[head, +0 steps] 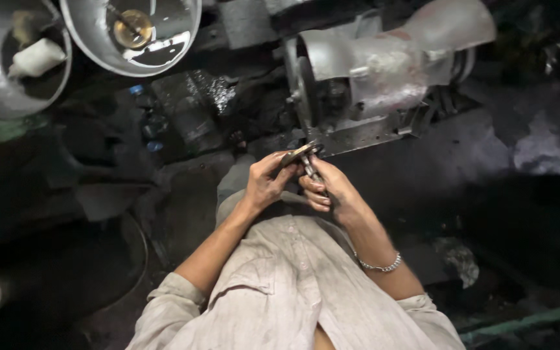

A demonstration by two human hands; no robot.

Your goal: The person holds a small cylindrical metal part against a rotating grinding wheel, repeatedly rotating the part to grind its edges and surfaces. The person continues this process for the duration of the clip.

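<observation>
pale beige shirt [293,291], silver bracelet [380,266], grey dusty grinder [384,78].

The dark, dirty worktop [422,162] carries a grey grinding machine [384,71] with a wheel at its left end. To the left of the machine, two round metal bowls [131,32] stand near the far edge. A crumpled grey cloth [552,136] lies at the right.

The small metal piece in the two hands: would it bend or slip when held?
The small metal piece looks like thin, rigid steel, so it probably stays stiff. It seems light, since fingertips of the left hand and right hand carry it. Its dull, greasy-looking surface may be slippery.
</observation>
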